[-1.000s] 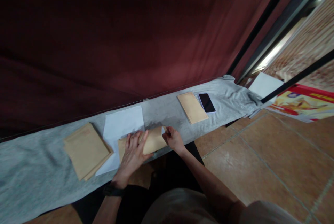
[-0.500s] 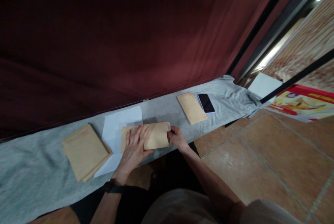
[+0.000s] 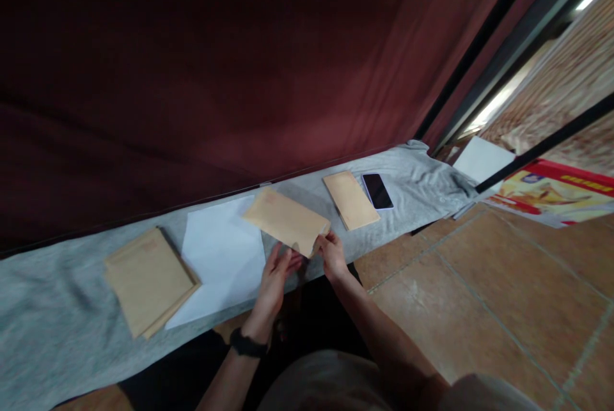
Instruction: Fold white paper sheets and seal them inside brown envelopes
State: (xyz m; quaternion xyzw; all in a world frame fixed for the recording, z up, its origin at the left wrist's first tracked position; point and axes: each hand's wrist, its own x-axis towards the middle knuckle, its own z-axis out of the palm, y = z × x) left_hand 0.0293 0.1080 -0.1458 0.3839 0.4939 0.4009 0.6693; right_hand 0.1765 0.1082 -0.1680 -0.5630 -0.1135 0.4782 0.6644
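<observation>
A brown paper envelope (image 3: 285,218) is tilted over the grey cloth, its far left end raised over a white paper sheet. My right hand (image 3: 332,254) pinches its right end, where a pale edge shows at the mouth. My left hand (image 3: 274,280), a dark band on its wrist, is just below the envelope's near edge with its fingers stretched and apart. Some fingertips reach under that edge; whether they touch it I cannot tell. The white paper (image 3: 223,254) lies flat to the left of my left hand.
A stack of brown envelopes (image 3: 148,280) overlaps the white paper at left. Another brown envelope (image 3: 351,200) lies at right beside a phone (image 3: 378,191). The narrow surface has a grey cloth (image 3: 52,299), with a dark red curtain (image 3: 230,78) behind it. A colourful box (image 3: 559,190) stands by the tiled floor.
My left hand has come off the envelope's top and moved right, to its near edge. The envelope has turned, its left end swinging up and away, with my right hand still holding the right end.
</observation>
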